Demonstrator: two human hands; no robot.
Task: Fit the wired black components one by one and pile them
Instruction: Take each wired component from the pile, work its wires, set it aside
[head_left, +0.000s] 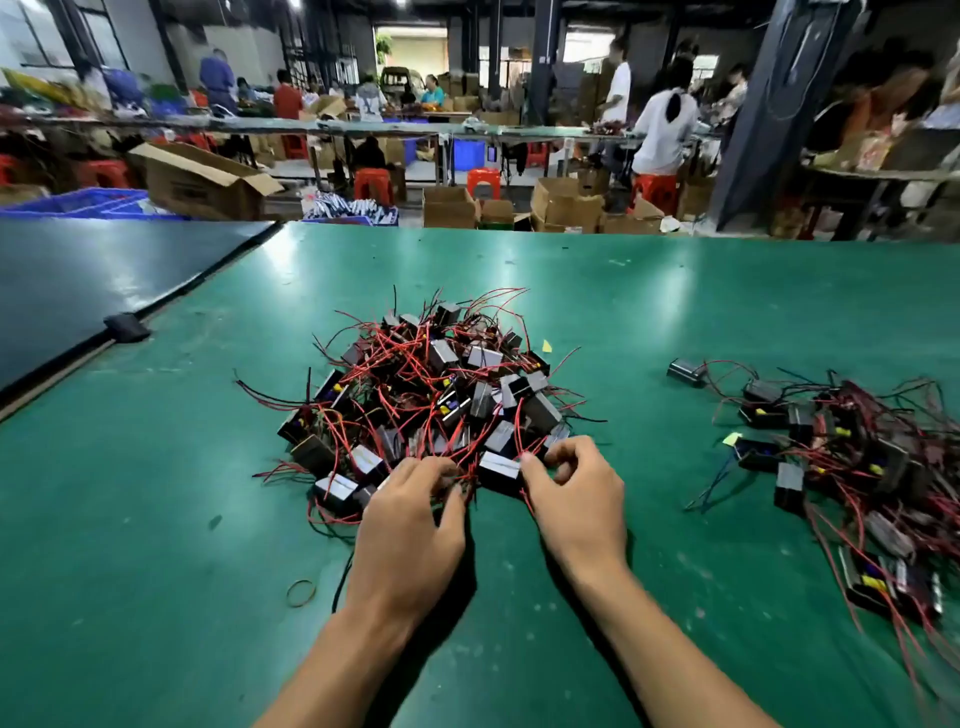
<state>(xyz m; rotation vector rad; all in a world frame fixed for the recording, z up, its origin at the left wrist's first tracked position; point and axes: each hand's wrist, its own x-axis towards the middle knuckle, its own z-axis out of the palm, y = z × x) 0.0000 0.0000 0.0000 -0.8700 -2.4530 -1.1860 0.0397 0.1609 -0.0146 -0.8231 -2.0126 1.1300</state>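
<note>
A heap of small black box components (441, 395) with tangled red and black wires lies in the middle of the green table (156, 519). Both my hands are at its near edge. My left hand (410, 519) has its fingers curled into the red wires there. My right hand (576, 499) pinches the right end of one black component (497, 466) between thumb and curled fingers. A second pile of wired black components (852, 457) spreads along the right side of the table, well apart from my hands.
A rubber band (301, 593) lies near my left forearm. A dark table (78, 280) adjoins on the left, with a black clip (126, 327) at the seam. Beyond the far edge are cardboard boxes, red stools and several people at other benches.
</note>
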